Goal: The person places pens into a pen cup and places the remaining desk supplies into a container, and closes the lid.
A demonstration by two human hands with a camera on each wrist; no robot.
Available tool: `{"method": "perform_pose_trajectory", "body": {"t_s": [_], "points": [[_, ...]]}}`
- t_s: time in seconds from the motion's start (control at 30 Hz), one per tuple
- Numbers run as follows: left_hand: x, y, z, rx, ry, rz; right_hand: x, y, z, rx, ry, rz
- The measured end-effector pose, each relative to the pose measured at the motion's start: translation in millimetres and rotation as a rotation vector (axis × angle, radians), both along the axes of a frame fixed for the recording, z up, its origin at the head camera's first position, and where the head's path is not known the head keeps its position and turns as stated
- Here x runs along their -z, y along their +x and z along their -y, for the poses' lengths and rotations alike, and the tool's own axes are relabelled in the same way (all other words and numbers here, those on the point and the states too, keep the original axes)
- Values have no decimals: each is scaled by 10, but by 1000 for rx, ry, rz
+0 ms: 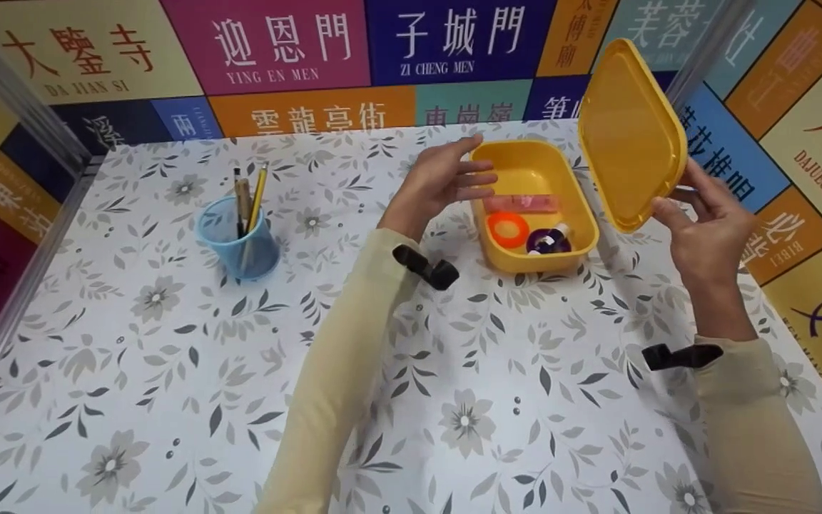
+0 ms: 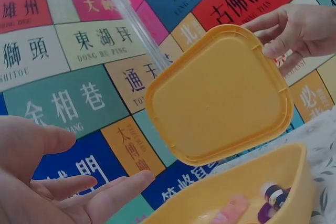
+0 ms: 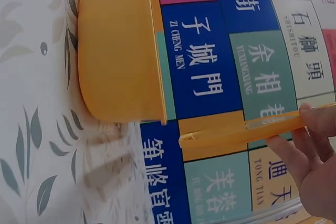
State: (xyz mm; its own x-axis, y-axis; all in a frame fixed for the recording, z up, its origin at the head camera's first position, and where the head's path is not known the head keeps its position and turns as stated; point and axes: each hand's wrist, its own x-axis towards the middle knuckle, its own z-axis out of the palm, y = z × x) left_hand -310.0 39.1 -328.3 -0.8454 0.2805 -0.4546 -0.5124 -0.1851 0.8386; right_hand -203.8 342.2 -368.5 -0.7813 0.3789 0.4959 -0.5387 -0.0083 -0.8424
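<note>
A yellow lid (image 1: 628,139) is pinched at its edge by my right hand (image 1: 712,221), tilted up and held above the table to the right of a yellow box (image 1: 536,263). The box has no lid on it. Inside lie a pink translucent strip (image 1: 521,204), an orange ring (image 1: 508,230) and a dark purple item with a white part (image 1: 549,240), its kind unclear. My left hand (image 1: 439,182) is at the box's left rim, fingers extended and holding nothing. From the left wrist view, the lid (image 2: 220,95) shows its rimmed inner side.
A light blue mesh pen cup (image 1: 240,239) with a pencil (image 1: 258,194) and other pens stands on the left of the table. The flower-patterned tablecloth (image 1: 354,307) covers the table. Colourful panels with Chinese lettering (image 1: 290,43) rise behind and at both sides.
</note>
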Motion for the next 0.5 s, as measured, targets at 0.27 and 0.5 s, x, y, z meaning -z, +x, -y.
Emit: {"method": "perform_pose_trajectory", "body": {"t_s": [0.27, 0.5], "points": [[-289, 21, -204, 74, -77, -65, -67, 21, 265, -1, 107, -24], [-354, 9, -324, 82, -77, -68, -83, 50, 423, 95, 318, 143]]}}
